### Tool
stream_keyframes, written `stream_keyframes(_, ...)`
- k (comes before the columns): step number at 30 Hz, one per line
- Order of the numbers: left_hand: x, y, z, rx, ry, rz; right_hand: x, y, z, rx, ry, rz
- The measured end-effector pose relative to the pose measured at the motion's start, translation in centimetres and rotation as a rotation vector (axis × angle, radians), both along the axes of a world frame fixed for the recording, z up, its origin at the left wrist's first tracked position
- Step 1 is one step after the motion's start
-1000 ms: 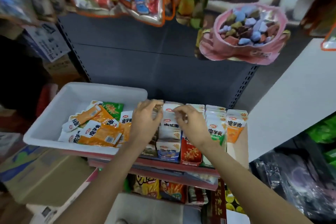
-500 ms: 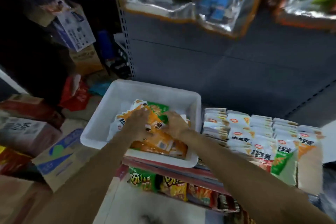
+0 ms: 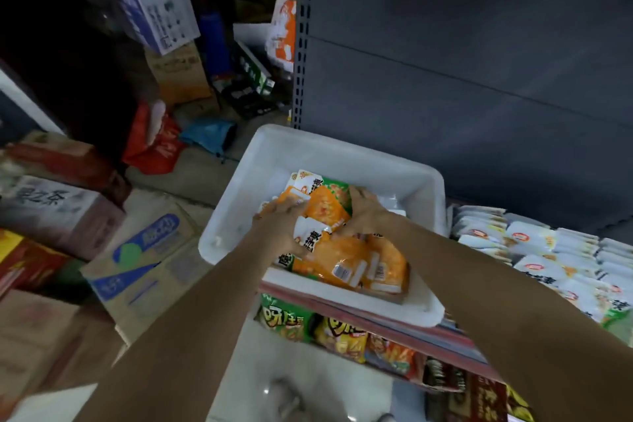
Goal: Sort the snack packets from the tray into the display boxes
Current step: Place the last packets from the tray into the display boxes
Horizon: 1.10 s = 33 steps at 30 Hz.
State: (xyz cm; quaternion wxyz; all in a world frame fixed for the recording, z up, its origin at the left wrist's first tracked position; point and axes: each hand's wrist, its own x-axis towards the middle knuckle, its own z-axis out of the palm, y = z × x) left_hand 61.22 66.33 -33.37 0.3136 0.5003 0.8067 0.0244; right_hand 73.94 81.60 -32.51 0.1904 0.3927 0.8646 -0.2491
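Landmark: the white tray point(image 3: 236, 216), sitting on the shelf edge. Left of the tray — stacked cardboard cartons point(image 3: 137, 260) and a red bag point(image 3: 154, 144) on the floor, none of it part of the job. Inside the tray, a loose heap of orange snack packets point(image 3: 352, 260), some face up, some showing barcodes, with a green-topped one toward the tray's far side. The left hand point(image 3: 281, 226) is down in the heap at the tray's left half, fingers curled over an orange-and-white packet; it looks like a grip, though the fingertips are partly buried. The right hand point(image 3: 366, 212) is at the middle of the tray, fingers bent into the pile near the green-topped packet; whether it pinches one packet or just rakes through them, cannot tell. Right of the tray — the display boxes point(image 3: 548, 257), already packed with upright rows of white packets, tops aligned. Below the tray, a lower shelf of chip bags point(image 3: 308, 322). Judgement: well along but not finished. The boxes look largely filled, yet a fair pile remains in the tray, mostly orange — several more handfuls left to carry across.
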Motion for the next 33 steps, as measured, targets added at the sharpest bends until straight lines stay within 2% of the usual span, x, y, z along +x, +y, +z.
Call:
stream_keyframes(5,0.2,0.1,-0.1,-0.031,0.051,-0.009,-0.4,0.3,-0.6,-0.024,0.053,-0.143)
stream_keyframes(9,0.2,-0.1,0.1,-0.015,0.029,-0.006,-1.3,0.1,-1.1,0.052,0.137,-0.328)
stream_keyframes(15,0.1,0.0,-0.2,-0.008,0.025,0.000,-2.6,0.5,-1.2,-0.066,0.166,-0.555)
stream_keyframes(20,-0.1,0.0,-0.7,0.006,0.019,0.000,-2.2,0.9,-0.9,0.030,0.227,-0.504)
stream_keyframes(26,-0.1,0.0,-1.2,0.007,0.020,0.012,-1.9,0.9,-0.6,0.091,0.173,-0.421)
stream_keyframes(31,0.1,-0.1,-0.5,-0.002,-0.026,0.042,-1.0,-0.3,1.8,0.275,0.395,-0.317)
stream_keyframes(33,0.2,-0.3,-0.2,-0.007,-0.056,0.068,0.0,-0.8,3.4,0.289,0.500,-0.326)
